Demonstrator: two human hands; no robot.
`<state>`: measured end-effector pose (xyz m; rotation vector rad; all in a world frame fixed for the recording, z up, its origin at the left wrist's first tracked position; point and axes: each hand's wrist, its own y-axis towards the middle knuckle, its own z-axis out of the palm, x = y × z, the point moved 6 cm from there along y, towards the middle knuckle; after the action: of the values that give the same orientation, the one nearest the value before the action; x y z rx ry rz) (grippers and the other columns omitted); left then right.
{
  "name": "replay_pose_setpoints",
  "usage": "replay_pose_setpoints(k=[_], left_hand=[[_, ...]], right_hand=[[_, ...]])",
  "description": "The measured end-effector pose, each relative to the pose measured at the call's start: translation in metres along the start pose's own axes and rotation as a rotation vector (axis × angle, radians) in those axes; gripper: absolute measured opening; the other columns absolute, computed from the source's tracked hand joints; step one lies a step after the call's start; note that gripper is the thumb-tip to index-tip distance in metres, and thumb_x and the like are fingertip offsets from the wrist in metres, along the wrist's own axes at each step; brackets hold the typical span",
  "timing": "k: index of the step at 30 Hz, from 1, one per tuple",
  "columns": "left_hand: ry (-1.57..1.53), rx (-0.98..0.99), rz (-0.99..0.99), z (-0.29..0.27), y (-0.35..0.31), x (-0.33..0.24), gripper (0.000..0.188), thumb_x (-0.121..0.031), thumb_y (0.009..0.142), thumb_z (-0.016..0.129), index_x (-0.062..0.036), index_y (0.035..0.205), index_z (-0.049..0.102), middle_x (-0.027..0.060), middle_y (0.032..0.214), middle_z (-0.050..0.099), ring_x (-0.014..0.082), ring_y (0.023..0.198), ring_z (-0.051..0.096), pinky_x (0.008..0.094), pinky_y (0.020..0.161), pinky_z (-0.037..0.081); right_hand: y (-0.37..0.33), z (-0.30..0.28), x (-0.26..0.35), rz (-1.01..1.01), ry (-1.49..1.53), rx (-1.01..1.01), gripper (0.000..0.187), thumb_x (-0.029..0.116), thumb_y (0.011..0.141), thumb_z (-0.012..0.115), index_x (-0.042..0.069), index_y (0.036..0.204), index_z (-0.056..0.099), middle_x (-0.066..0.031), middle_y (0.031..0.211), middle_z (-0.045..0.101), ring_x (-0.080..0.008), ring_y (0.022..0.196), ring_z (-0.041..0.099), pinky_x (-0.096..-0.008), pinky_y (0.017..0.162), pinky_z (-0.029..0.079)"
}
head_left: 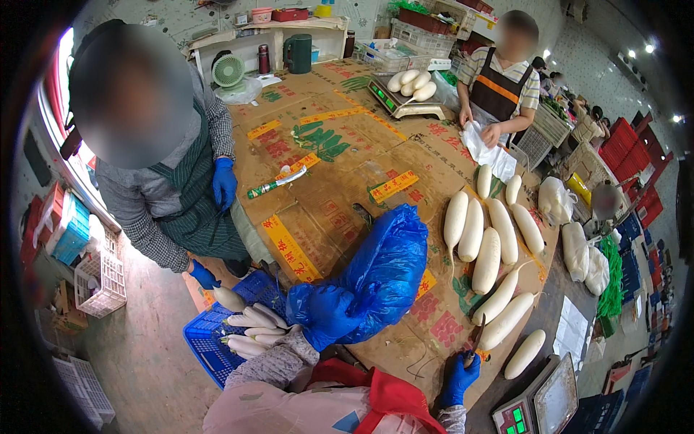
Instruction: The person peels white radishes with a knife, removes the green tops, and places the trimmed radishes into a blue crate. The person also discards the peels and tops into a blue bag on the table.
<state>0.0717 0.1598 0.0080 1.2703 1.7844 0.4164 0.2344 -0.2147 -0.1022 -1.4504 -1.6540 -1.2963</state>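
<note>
My left hand (329, 315), in a blue glove, is closed on a bunched blue plastic bag (387, 271) on the cardboard-covered table (340, 228). The glove and bag are alike in colour, so the exact grip is hard to make out. Lower right, my right hand (459, 380), gloved in blue too, grips a small knife (478, 336) by its handle, the blade pointing away from me. Just beyond the knife lie several white radishes (508, 320) along the table's right side. Below my left forearm, a blue basket (210, 347) holds more radishes (253, 336).
A co-worker at left holds a radish (229, 299) over the basket. Another across the table handles a white bag (488, 152) beside a loaded scale (405, 105). A green-handled curved knife (277, 182) lies mid-table. Near my right stands a second scale (538, 401).
</note>
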Motion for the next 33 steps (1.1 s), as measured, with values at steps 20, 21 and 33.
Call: replay_pose_setpoints(k=[20,21,33], left_hand=[[-0.019,0.034,-0.027,0.002,0.000,0.004,0.034,-0.032,0.066,0.077,-0.0116,0.057,0.052,0.0125,0.062,0.053,0.0324,0.060,0.052,0.0437,0.054,0.038],[-0.002,0.050,-0.022,0.003,-0.003,0.005,0.032,-0.033,0.066,0.076,-0.0112,0.059,0.053,0.0122,0.063,0.054,0.0323,0.060,0.053,0.0440,0.054,0.039],[-0.034,0.054,-0.002,0.002,-0.004,0.001,0.025,-0.030,0.069,0.070,-0.0093,0.065,0.057,0.0140,0.065,0.058,0.0339,0.062,0.057,0.0469,0.057,0.042]], right_hand=[[-0.003,0.004,0.028,0.085,0.107,0.051,0.003,0.002,0.085,0.058,0.003,0.084,0.055,0.0001,0.073,0.053,-0.0106,0.068,0.048,-0.0262,0.065,0.043],[-0.004,0.005,0.034,0.092,0.125,0.056,0.005,0.003,0.086,0.058,0.003,0.082,0.054,0.0009,0.072,0.051,-0.0099,0.066,0.046,-0.0258,0.063,0.042],[-0.003,0.009,0.017,0.068,0.102,0.061,0.016,0.004,0.089,0.053,0.006,0.075,0.045,0.0023,0.071,0.043,-0.0100,0.067,0.040,-0.0256,0.061,0.038]])
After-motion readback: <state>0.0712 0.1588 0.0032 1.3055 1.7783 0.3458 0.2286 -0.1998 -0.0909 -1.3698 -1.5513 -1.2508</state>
